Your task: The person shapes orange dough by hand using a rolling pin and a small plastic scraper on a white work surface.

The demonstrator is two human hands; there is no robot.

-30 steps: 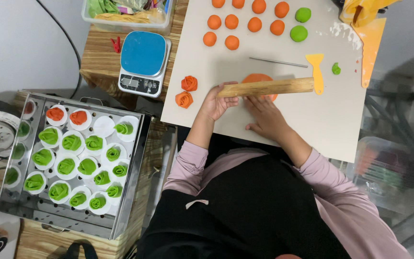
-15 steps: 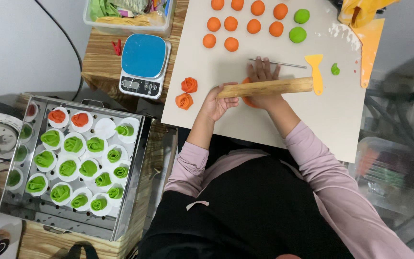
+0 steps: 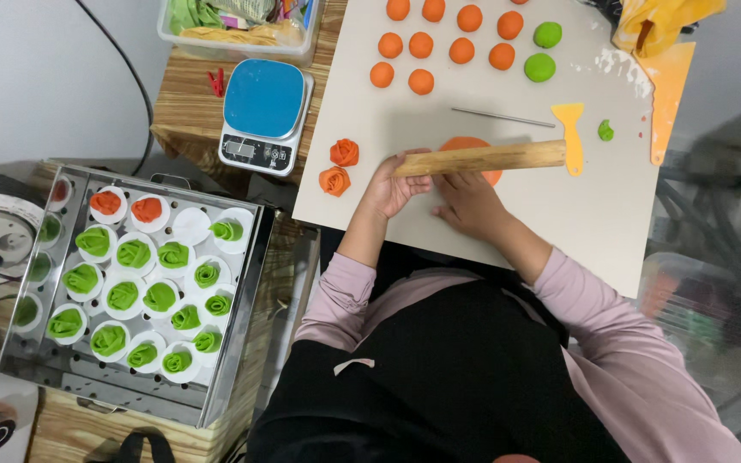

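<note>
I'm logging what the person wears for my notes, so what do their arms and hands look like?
Both arms wear long, pale pink sleeves, the left one pushed up toward the elbow. The left hand and right hand are bare: no gloves, rings or watch visible. A black apron covers the front.

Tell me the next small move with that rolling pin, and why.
Probably roll the wooden rolling pin on across the orange dough disc. The left hand grips its near end, the right hand lies flat beside it, and the pin sits on the disc, with dough showing on both sides of it.
</note>
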